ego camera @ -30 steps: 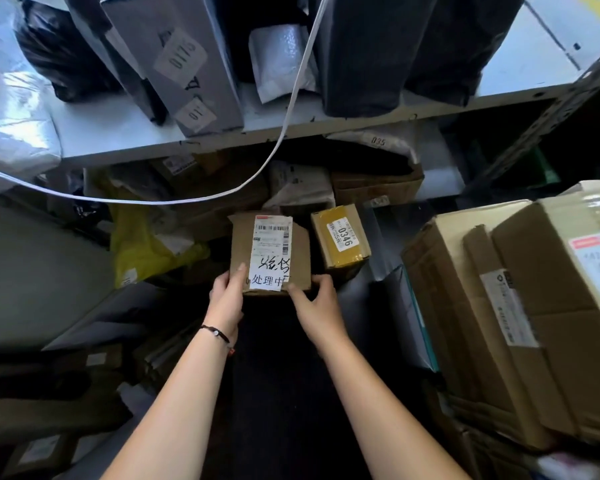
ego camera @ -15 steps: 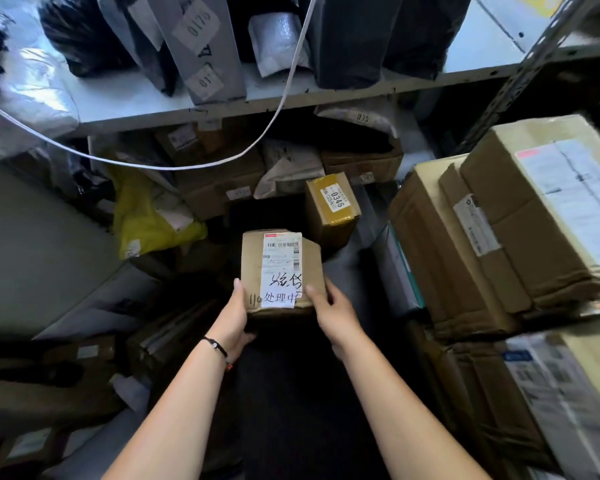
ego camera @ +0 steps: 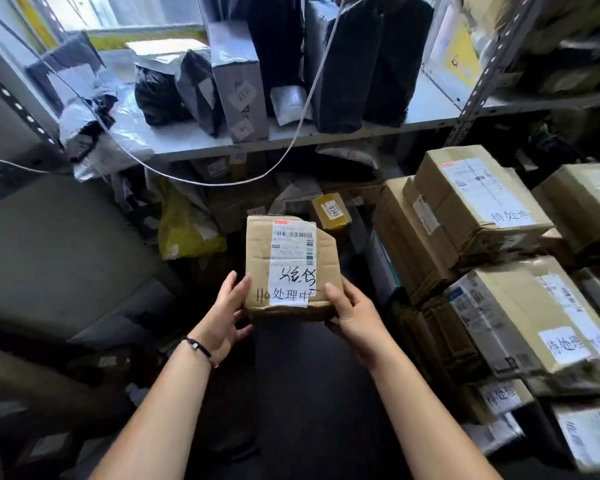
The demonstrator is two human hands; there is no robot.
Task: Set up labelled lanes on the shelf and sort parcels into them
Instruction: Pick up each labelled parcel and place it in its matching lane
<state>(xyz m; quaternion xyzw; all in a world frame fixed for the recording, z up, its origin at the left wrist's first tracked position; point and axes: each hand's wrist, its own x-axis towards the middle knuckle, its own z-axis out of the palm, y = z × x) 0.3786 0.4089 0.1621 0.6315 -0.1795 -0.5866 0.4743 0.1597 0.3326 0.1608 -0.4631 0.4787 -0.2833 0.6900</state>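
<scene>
Head view: since a second ago the cardboard parcel had come off the pile beside the yellow box under the shelf and moved up, toward the person. Picked, so lane choice likely came next. The parcel was held in the air in front of the chest. The left hand clamped its near-left corner; the right hand clamped the near-right, thumb on top. Its long axis ran away from the person. The label faced up, barcode end far, handwriting near and upright to the wearer.
</scene>
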